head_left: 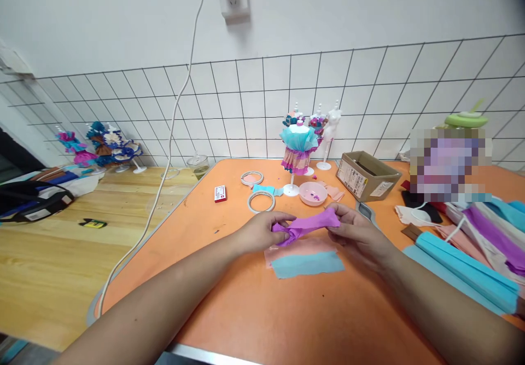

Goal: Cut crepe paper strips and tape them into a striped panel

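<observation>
While both hands are hovering over the orange table [229, 299], the left hand [262, 232] is pinching one end of a purple crepe strip [309, 224] between thumb and fingers, and the right hand [356, 233] is gripping the other end the same way, fingers bunched close. The strip's sitting just above a pink piece [273, 254] and a light blue piece [309, 265], which are lying overlapped. Past the hands, a tape ring [261, 194] and a pink bowl [313, 201] are sitting near a dressed mini mannequin [298, 142].
</observation>
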Motion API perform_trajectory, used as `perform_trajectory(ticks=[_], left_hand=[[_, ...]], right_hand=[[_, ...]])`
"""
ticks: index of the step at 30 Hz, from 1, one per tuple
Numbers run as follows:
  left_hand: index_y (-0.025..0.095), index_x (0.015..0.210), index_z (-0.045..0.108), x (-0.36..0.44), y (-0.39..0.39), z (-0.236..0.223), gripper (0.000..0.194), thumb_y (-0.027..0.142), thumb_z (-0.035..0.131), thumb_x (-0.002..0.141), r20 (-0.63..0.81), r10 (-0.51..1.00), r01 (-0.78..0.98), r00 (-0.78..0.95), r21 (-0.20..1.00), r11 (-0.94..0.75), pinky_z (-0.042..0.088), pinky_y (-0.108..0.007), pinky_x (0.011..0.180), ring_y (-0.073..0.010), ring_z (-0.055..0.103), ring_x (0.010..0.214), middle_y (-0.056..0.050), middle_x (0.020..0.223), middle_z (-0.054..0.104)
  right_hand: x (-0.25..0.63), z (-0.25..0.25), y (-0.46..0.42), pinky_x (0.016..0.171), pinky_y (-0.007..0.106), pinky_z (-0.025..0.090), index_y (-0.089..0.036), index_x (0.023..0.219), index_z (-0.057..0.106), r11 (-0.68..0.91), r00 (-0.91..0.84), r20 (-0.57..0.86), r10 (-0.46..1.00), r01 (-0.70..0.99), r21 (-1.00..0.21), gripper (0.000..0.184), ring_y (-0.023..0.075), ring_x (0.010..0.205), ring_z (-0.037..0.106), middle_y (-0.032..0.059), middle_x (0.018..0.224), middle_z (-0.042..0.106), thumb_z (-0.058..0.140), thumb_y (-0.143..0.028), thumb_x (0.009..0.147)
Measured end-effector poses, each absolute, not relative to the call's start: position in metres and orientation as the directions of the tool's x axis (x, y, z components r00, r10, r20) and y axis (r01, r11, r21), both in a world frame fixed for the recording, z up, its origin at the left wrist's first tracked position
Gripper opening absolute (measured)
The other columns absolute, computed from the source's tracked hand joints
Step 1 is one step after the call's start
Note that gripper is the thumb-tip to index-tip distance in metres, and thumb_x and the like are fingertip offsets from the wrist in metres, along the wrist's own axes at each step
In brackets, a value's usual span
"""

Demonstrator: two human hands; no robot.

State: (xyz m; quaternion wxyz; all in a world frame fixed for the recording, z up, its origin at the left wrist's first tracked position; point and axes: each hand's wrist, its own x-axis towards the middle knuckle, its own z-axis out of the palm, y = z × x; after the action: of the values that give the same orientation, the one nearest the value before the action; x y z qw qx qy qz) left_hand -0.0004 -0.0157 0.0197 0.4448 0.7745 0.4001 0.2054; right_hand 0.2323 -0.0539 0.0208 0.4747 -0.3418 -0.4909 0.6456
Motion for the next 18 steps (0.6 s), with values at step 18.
perform_trajectory(ticks=[18], left_hand=[[0.019,0.111,0.064,-0.016,-0.002,0.026,0.042,0.017,0.051,0.071,-0.082,0.852,0.506,0.516,0.832,-0.226,0.045,-0.027,0.078,-0.0181,0.059,0.093,-0.003,0.106,0.065]], right_hand=[[0.261,0.026,-0.047,0.036,0.016,0.019,-0.03,0.1,0.054,-0.106,-0.42,0.119,0.9,-0.475,-0.874,0.044,0.006,0.048,0.027,-0.003,0.076,0.049,0.076,-0.022,0.063]])
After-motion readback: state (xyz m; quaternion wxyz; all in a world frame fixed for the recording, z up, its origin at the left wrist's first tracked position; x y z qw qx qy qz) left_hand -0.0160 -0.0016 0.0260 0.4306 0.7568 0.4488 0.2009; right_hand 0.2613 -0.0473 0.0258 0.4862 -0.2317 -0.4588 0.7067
